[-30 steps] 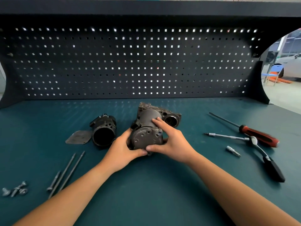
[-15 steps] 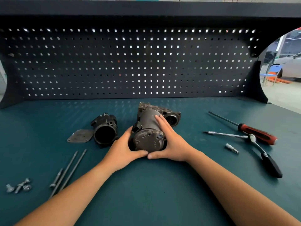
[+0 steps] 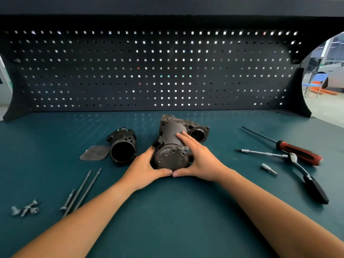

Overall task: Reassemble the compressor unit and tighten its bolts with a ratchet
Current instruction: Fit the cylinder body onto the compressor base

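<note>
The grey compressor body (image 3: 172,146) lies on the teal bench (image 3: 167,220), its round end cap facing me. My left hand (image 3: 147,168) grips its left side, thumb along the lower edge. My right hand (image 3: 197,157) grips the right side, fingers laid over the cylinder, thumb meeting the left thumb underneath. A separate dark cylindrical housing (image 3: 122,148) and a flat cover plate (image 3: 95,153) lie to the left. The black-handled ratchet (image 3: 305,175) with an extension lies at the right.
Long bolts (image 3: 81,190) and several short bolts (image 3: 26,209) lie at front left. A red-handled screwdriver (image 3: 290,148) and a loose socket bit (image 3: 269,168) lie at the right. A black pegboard (image 3: 149,71) walls the back of the bench.
My right hand's fingers have slid further over the top of the cylinder and both thumbs have closed together under the end cap. The compressor body has stayed in place.
</note>
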### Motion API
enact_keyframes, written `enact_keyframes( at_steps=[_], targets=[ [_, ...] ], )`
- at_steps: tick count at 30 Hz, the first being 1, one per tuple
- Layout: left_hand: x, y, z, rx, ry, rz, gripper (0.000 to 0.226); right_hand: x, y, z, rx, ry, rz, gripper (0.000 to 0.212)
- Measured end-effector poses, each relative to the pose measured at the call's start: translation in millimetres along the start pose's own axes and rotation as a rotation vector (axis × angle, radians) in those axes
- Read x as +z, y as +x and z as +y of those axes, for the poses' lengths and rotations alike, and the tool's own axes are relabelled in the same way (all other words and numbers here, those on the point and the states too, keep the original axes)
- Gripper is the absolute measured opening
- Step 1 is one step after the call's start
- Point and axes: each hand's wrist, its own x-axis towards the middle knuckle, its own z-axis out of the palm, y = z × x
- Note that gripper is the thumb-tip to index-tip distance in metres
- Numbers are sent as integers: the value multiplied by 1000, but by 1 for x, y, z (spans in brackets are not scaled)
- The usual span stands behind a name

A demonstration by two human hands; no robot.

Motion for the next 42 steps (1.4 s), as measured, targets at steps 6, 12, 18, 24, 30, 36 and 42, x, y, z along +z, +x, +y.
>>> enact_keyframes(
  at_steps=[6, 12, 18, 24, 30, 36, 42],
  targets=[
    [-1, 0, 2, -6, -17, 8, 64, 4, -3, -1, 2, -1, 45, 109],
    [-2, 3, 4, -50, -21, -59, 91, 1, 0, 3, 16, 7, -28, 112],
    [2, 6, 5, -74, -94, -112, 117, -1, 0, 7, 15, 23, -74, 108],
    [5, 9, 11, -53, -135, 23, 96, -1, -2, 0, 4, 34, -33, 108],
    [2, 6, 11, -70, -161, 112, 87, 2, -1, -5, 1, 32, -18, 105],
    [0, 2, 10, -76, -57, 111, 91, 4, -3, -6, -1, -46, -22, 105],
    [-3, 1, 11, -6, -127, 68, 88, 9, -7, -1, -2, -1, -42, 107]
  ],
)
